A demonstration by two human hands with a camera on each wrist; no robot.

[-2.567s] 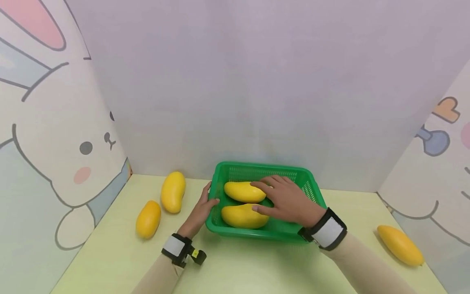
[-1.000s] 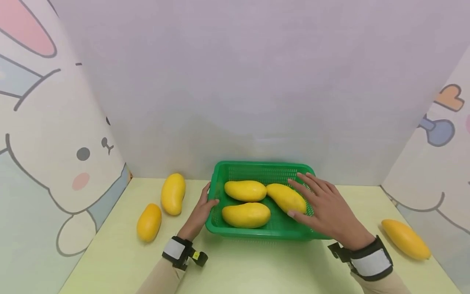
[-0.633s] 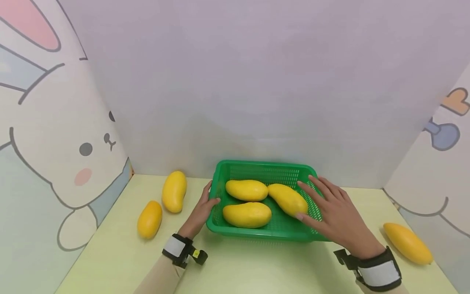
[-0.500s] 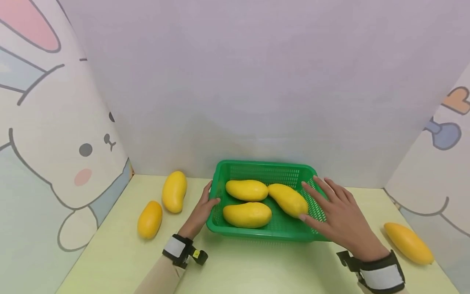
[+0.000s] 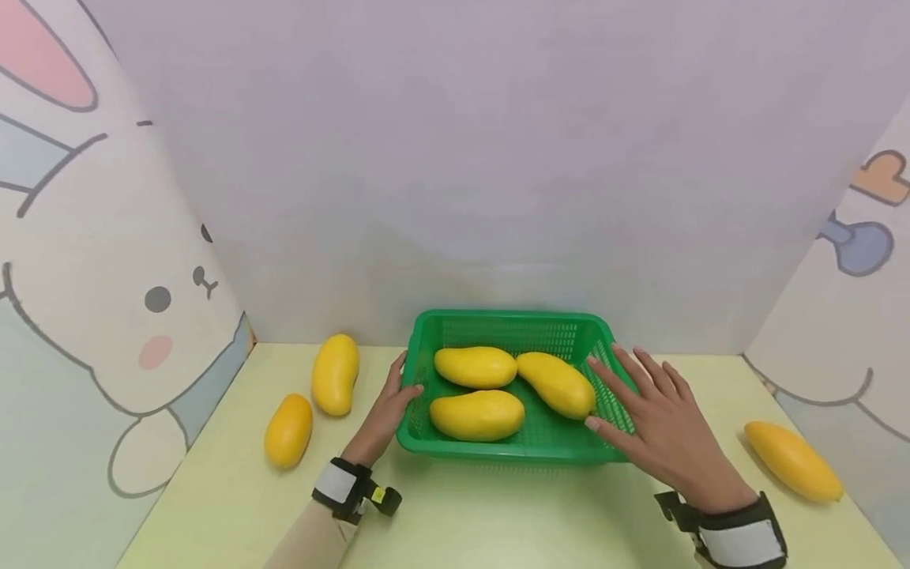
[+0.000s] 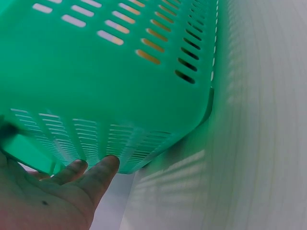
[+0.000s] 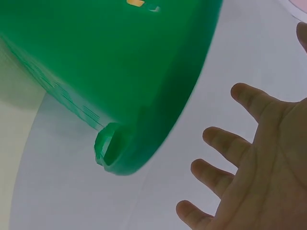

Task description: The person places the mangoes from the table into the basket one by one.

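Observation:
A green plastic basket [image 5: 498, 453] with slotted walls holds three yellow mangoes: one at the back left [image 5: 475, 367], one at the front left [image 5: 478, 416] and one lying slanted on the right [image 5: 557, 385]. My left hand [image 5: 382, 412] grips the basket's left end, thumb over the rim and fingers outside. In the left wrist view its fingers [image 6: 98, 177] lie along the slotted wall. Spread and empty, my right hand [image 5: 668, 423] hovers over the basket's right end. The right wrist view shows its palm [image 7: 268, 167] apart from the green rim [image 7: 192, 91].
Two more mangoes lie left of the basket, one farther back [image 5: 336, 374] and one nearer [image 5: 288, 431]. Another mango [image 5: 792, 462] is at the far right of the pale table [image 5: 490, 521]. A plain back wall and printed side walls enclose the table.
My right hand has let go of the mango in the basket's right part, drawn back to the right and spread its fingers. My left hand has stayed on the basket.

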